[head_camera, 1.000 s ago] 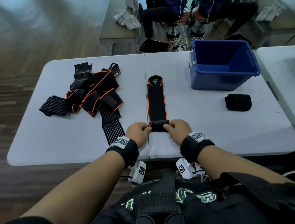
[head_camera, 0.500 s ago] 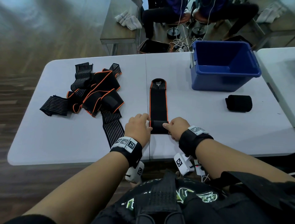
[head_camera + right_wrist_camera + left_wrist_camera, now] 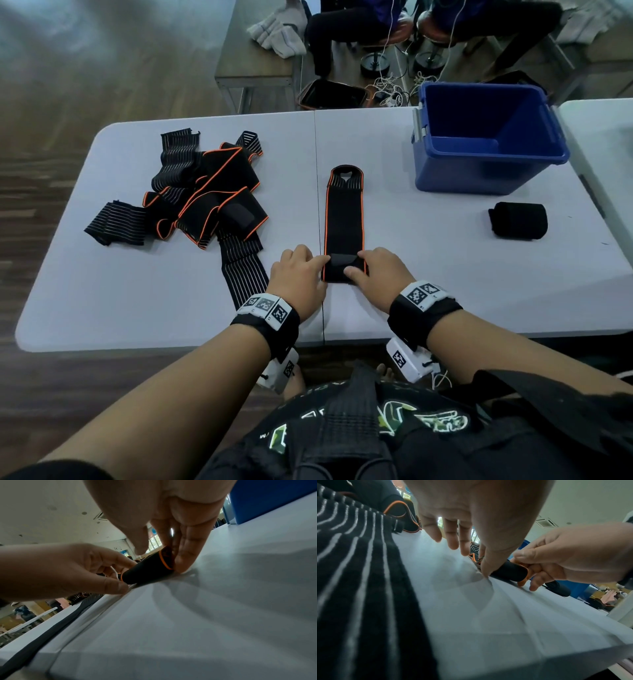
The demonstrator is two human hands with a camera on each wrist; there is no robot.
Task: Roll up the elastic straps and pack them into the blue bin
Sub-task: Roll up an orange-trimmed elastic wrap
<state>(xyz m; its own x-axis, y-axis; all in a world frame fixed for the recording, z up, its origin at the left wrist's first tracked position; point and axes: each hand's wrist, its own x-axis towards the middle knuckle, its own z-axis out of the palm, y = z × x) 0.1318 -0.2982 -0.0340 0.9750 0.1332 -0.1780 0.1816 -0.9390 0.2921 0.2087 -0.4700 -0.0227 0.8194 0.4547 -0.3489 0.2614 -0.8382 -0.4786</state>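
I see strap flat on worktop, near end rolled into short cylinder at my side. Left hand pinches roll's left end — thumb low against worktop, other fingers spread above. Right hand pinches right end, thumb on top, fingers curled behind. Blue bin stands far right, well apart. Finished roll lies in front of bin. Unrolled straps heaped at left.
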